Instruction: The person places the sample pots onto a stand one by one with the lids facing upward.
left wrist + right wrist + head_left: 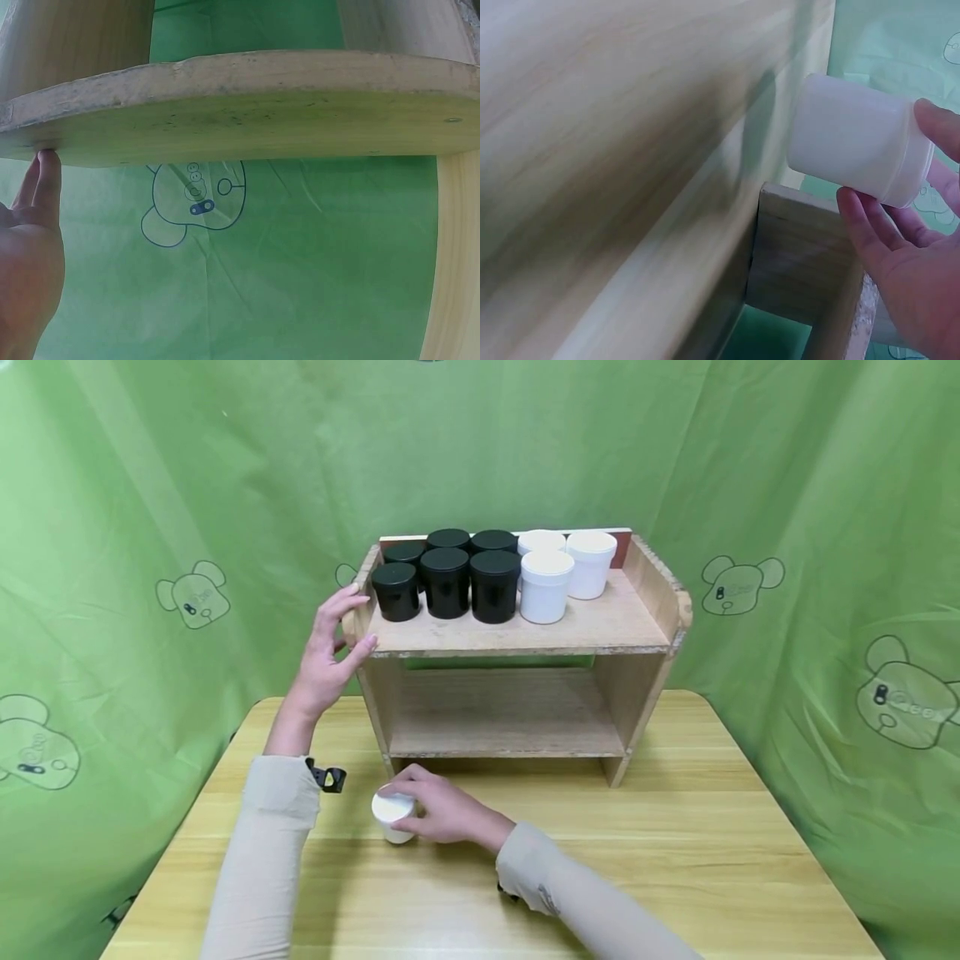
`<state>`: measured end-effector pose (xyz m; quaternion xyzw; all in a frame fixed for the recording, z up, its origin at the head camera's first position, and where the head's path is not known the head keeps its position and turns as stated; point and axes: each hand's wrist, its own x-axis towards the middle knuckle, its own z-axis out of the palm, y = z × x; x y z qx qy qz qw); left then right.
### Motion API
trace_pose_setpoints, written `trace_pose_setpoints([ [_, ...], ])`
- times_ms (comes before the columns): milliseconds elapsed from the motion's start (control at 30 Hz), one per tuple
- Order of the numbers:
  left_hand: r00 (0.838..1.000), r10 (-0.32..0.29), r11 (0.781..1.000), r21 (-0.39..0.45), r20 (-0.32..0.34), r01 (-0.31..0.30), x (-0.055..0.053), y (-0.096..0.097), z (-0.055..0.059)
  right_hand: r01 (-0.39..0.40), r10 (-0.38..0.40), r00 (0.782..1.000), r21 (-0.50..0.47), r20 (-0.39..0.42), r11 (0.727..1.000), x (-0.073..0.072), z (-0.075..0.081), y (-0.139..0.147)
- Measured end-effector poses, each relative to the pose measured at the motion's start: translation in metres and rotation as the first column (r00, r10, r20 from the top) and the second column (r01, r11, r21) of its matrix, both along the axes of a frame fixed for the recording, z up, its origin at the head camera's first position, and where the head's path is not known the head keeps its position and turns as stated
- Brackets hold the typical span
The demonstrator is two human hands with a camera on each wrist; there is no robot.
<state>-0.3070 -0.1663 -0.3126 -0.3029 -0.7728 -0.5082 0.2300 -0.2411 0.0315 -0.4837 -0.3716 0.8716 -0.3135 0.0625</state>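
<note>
In the head view, my right hand [450, 810] pinches a small white lidded jar [392, 808] by its lid, thumb on one side and fingers on the other. The right wrist view shows the white jar [851, 139] close to the tabletop, its shadow beside its base. With spread, fairly straight fingers, my left hand [330, 652] touches the left side panel of a wooden shelf [517, 706]. Fingertips press the panel [247, 124] in the left wrist view.
On the shelf's upper board stand several black jars [495, 589] at the left and white jars [546, 589] toward the right. The shelf stands on a wooden table [697, 843]. A green curtain [480, 452] with printed bear faces hangs behind and at both sides.
</note>
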Motion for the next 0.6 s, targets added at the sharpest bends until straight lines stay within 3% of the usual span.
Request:
trace_pose_setpoints([
  [233, 1.000, -0.004, 1.000, 0.007, -0.003, 0.004, 0.000, 0.000, -0.001, 0.010, -0.011, 0.999, -0.027, -0.044, 1.000, 0.002, 0.010, 0.013],
  [600, 1.000, -0.010, 1.000, 0.011, 0.010, 0.010, -0.003, -0.001, -0.002, 0.018, -0.034, 0.992, -0.132, -0.119, 0.991, 0.004, 0.046, 0.040],
])
